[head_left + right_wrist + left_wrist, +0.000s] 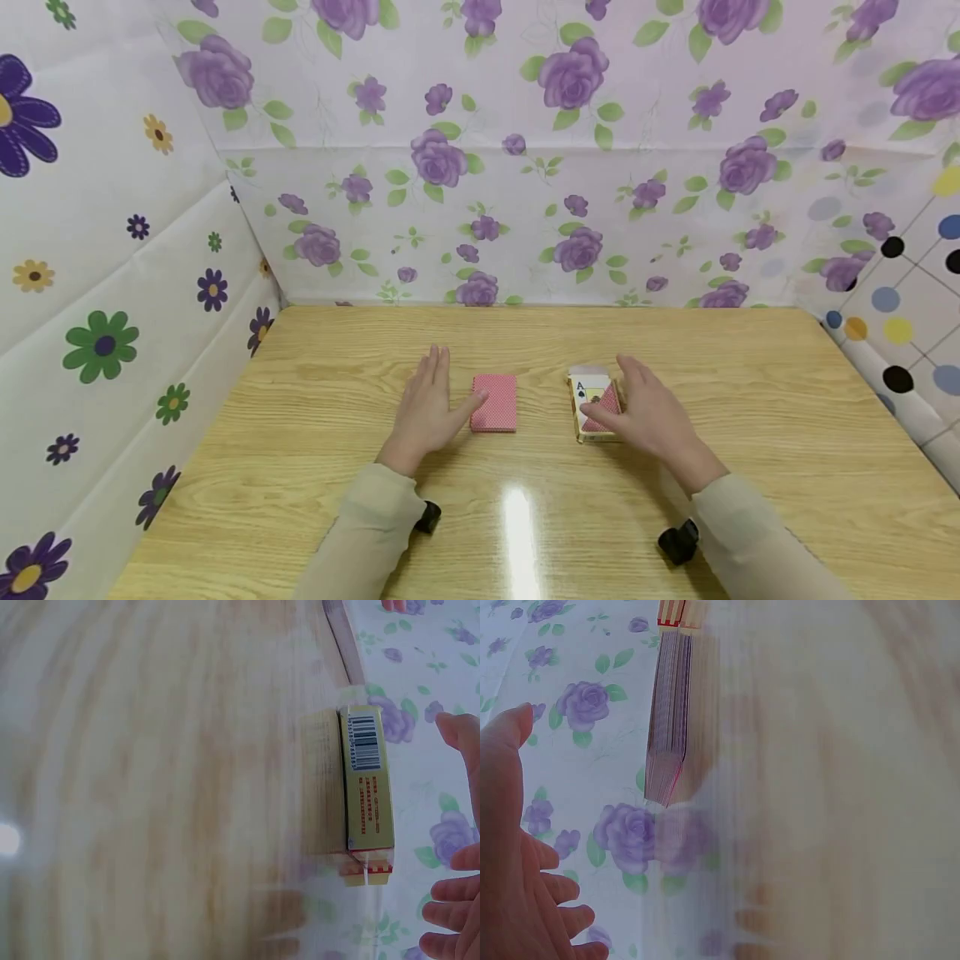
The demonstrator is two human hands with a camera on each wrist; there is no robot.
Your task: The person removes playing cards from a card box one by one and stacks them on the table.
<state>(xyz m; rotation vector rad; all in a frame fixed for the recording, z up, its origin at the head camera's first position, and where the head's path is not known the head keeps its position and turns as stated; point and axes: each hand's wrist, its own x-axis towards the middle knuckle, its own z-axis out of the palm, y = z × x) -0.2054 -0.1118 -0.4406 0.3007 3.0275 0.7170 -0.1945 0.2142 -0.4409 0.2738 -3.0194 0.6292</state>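
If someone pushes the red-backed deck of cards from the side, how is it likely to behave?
The deck of cards would probably shear or fan, since the left wrist view shows many thin, separate layers and no visible band. It seems unlikely to roll or tip, being a low, flat block on the table.
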